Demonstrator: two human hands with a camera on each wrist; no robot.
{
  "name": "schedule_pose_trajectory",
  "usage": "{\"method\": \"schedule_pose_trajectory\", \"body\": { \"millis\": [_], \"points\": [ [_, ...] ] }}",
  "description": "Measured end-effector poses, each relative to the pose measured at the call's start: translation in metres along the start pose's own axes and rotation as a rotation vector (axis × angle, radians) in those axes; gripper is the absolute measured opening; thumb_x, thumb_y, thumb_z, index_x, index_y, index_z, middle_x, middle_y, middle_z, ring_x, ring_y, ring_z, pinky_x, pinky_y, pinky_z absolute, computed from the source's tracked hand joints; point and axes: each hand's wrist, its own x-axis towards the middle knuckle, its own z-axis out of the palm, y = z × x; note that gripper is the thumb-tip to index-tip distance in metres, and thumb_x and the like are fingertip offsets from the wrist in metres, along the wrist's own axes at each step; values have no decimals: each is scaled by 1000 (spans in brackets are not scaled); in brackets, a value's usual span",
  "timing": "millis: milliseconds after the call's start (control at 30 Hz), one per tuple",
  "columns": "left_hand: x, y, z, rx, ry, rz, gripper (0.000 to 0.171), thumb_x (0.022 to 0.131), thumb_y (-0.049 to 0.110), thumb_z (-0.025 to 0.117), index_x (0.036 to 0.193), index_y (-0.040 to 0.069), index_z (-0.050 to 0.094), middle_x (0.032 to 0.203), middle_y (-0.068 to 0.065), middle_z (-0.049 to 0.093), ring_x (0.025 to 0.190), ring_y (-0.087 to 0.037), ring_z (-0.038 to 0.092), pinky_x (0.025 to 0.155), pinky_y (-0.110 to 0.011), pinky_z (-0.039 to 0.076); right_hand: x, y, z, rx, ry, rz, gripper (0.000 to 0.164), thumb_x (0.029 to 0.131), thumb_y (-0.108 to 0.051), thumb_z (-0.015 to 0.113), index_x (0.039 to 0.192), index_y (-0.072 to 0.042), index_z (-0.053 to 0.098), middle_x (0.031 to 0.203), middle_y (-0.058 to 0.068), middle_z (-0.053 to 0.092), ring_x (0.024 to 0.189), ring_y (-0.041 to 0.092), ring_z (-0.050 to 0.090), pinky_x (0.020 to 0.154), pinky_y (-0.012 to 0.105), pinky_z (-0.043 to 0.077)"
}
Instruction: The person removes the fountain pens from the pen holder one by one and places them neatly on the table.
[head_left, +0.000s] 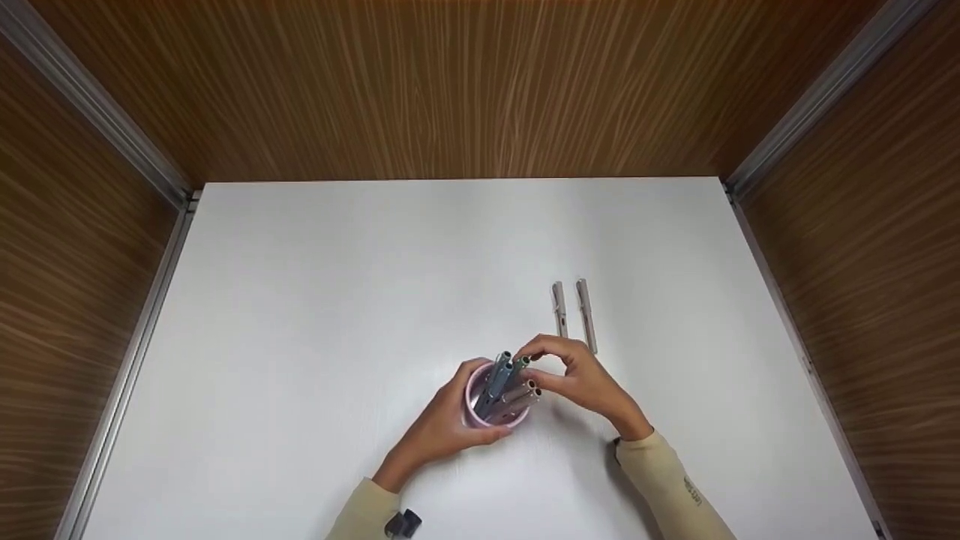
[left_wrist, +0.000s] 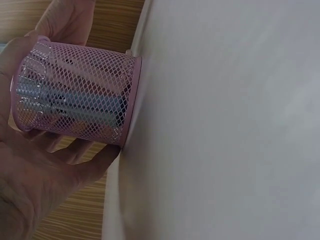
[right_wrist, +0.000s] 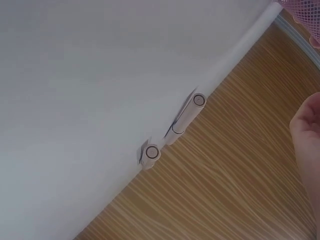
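A pink mesh pen cup [head_left: 469,401] stands on the white table, and its mesh wall [left_wrist: 95,95] shows up close in the left wrist view. My left hand [head_left: 442,424] grips the cup from its left side, fingers behind and thumb in front. Inside lean blue-grey pens [head_left: 495,386], a dark green pen [head_left: 519,369] and pale pinkish pens [head_left: 520,397]. At the cup's right rim, my right hand [head_left: 581,375] pinches the top of the green pen between thumb and forefinger. Its edge also shows in the right wrist view [right_wrist: 307,125].
Beyond my right hand, two pale pens lie roughly side by side: the left one [head_left: 559,304] has its lower end behind the hand, and the right one [head_left: 586,315] is farther out. Wood-grain panels [head_left: 450,90] wall the white table [head_left: 322,285] at the back and sides.
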Motion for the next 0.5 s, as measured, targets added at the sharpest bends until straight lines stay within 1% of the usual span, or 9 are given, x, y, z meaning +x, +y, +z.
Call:
{"method": "schedule_pose_trajectory", "body": {
  "millis": [67,167,300,400,500],
  "points": [
    [-1,-1,0,-1,1,-3,94,77,47,90,152,31,36,146,6,53,133,-17,53,113,-48,43,-3,6,1,21,11,26,24,90,7,73,111,-5,72,102,9,73,97,17,67,91,33,54],
    [-1,-1,0,-3,1,-6,95,76,47,90,152,27,37,145,6,53,132,-16,54,113,-48,44,-4,7,0,68,36,64,25,92,7,71,113,-6,71,104,10,71,98,18,67,92,34,56],
    [1,-1,0,-7,-3,-9,94,76,48,90,151,29,37,145,7,53,131,-16,53,112,-47,44,-5,4,-1,109,97,106,23,93,5,70,114,-4,67,106,13,68,99,18,67,91,33,58],
    [1,0,0,-8,-1,-11,93,76,48,89,151,33,36,145,7,53,131,-16,54,112,-47,44,-5,2,-1,118,152,106,24,93,5,71,115,-2,65,107,13,66,100,18,68,91,31,58],
    [1,0,1,-7,2,-10,93,76,48,89,151,33,36,145,7,53,132,-16,53,113,-48,43,-4,1,0,144,220,70,25,91,10,70,115,3,64,107,11,66,100,17,68,92,30,58]
  ]
}}
